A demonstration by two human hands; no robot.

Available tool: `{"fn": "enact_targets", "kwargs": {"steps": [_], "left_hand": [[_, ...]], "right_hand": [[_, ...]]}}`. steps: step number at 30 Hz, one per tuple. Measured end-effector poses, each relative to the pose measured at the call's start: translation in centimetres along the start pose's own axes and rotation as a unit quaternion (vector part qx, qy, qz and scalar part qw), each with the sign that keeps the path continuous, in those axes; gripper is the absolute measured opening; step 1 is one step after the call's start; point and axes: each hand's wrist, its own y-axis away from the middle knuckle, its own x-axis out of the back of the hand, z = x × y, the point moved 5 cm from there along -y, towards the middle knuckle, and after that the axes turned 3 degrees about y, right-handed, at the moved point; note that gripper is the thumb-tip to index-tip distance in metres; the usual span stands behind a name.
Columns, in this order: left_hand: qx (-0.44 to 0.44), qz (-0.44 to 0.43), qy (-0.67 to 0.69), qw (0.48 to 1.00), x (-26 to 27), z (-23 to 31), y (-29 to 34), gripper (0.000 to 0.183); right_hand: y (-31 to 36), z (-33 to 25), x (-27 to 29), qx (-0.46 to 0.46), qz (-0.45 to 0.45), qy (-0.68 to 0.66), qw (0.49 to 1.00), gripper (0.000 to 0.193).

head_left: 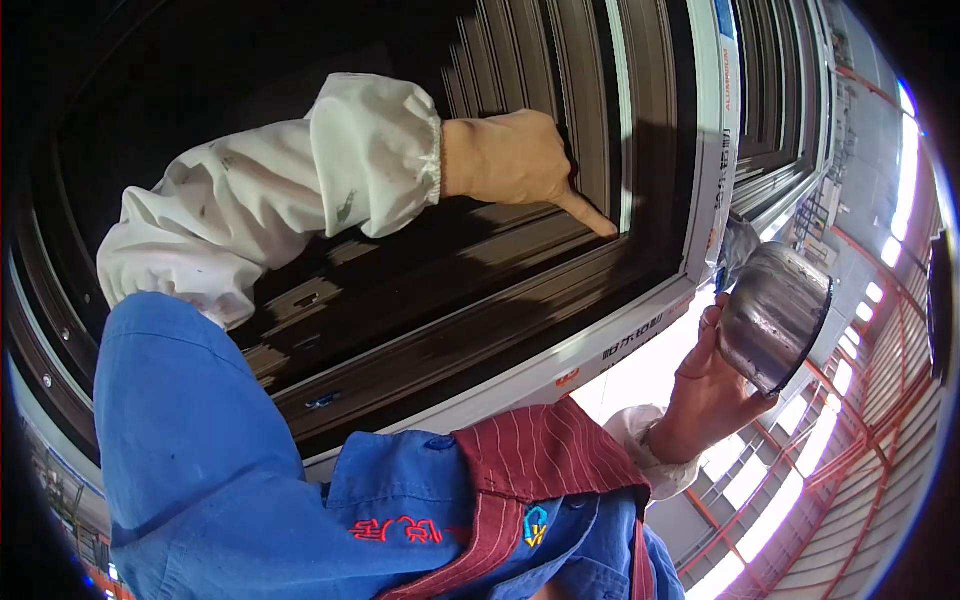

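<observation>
My left hand [512, 160] reaches from a white, stained oversleeve across a dark brown panel [480, 245] with ridged, stepped borders. Its index finger is stretched out, the tip touching the panel near the lower end of a pale narrow strip [622, 120]. The other fingers curl under, partly hidden, and nothing shows in them. Over on the right, my right hand [708, 390] is wrapped round a shiny metal cup [765, 320], tilted with its rim facing right. What the cup holds is hidden. Wet-looking marks streak its side.
White printed film [712, 150] covers the panel's outer edge. More ridged dark profiles [775, 80] lie beyond it. At the right is a hall with red steel beams [850, 440] and bright windows. A small blue piece [322, 402] sits on the panel's near border.
</observation>
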Motion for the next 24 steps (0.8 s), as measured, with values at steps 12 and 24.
{"fn": "enact_targets", "kwargs": {"steps": [12, 24], "left_hand": [[0.051, -0.125, 0.020, 0.991, 0.3, 0.5, 0.2, 0.097], [-0.009, -0.007, 0.265, 0.964, 1.0, -0.9, 1.3, 0.078]], "right_hand": [[0.1, 0.0, -0.1, -0.010, -0.007, 0.015, 1.000, 0.090], [0.1, -0.1, 0.0, -0.002, -0.025, 0.021, 0.999, 0.090]]}}
